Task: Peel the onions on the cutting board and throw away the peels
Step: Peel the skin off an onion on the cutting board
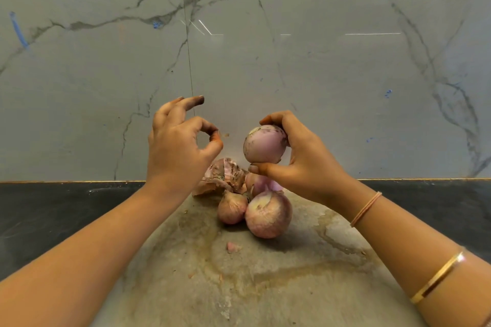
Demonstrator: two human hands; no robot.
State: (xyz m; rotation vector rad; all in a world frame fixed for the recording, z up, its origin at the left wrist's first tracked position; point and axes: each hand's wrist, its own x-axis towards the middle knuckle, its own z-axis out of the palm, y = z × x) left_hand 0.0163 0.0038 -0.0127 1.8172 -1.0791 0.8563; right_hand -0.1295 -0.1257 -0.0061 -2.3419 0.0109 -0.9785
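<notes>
Item: held onion (265,144), pale purple, mostly bare of skin with dark flecks near its top, raised above the cutting board (265,287). It sits in the right hand (300,164), thumb under its base and curled fingers over its crown; the far side of the bulb is covered by those fingers. Left hand (176,148): raised level with it and just apart from it, index finger bent to meet the thumb in a ring, remaining fingers spread upward with darkened tips. A peel fleck (225,135) shows just beside that ring; whether it is pinched or loose cannot be told. Below the hands, at the far end of the board: large onion (268,214) with patchy skin, touching a small onion (232,207) on its left; a third onion (261,184) behind them, largely hidden by the right thumb and the large bulb. Peel heap (223,174), papery and brown-pink, lies at the board's far edge, partly screened by the left wrist. One pink scrap (231,246) lies nearer on the stained board. The board's near end is cut off by the frame. Surround: dark counter (53,207), veined grey wall (318,61). Right forearm carries a thin band (365,208) and a gold bangle (435,280).
</notes>
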